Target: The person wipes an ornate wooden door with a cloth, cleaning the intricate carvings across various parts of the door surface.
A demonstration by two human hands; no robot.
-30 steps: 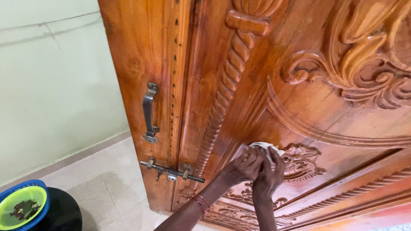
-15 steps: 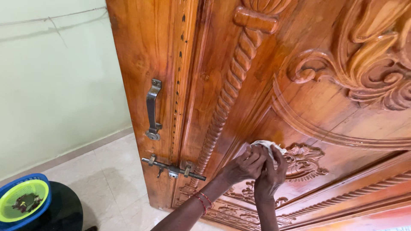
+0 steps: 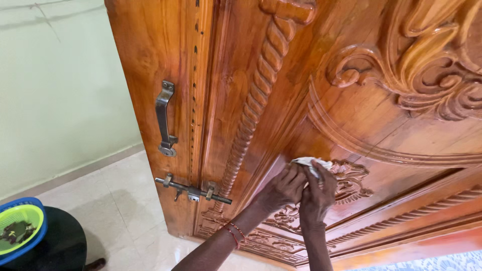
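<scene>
A carved, glossy brown wooden door (image 3: 301,90) fills most of the view. Both of my hands press a small white cloth (image 3: 310,162) against its lower panel, beside a carved floral ornament (image 3: 351,180). My left hand (image 3: 282,189), with red bangles on the wrist, grips the cloth from the left. My right hand (image 3: 317,194) holds it from below, fingers curled over it. Most of the cloth is hidden under my fingers.
A metal pull handle (image 3: 163,119) and a sliding bolt latch (image 3: 193,191) sit on the door's left edge. A twisted rope carving (image 3: 251,110) runs down the door. On the tiled floor (image 3: 120,211) at lower left, a green and blue basket (image 3: 17,232) rests on a black stool. A pale green wall (image 3: 55,90) is behind.
The view has shifted a little, so the door and handle sit further left and higher. My hands stay together on the cloth at about the same spot by the floral carving.
</scene>
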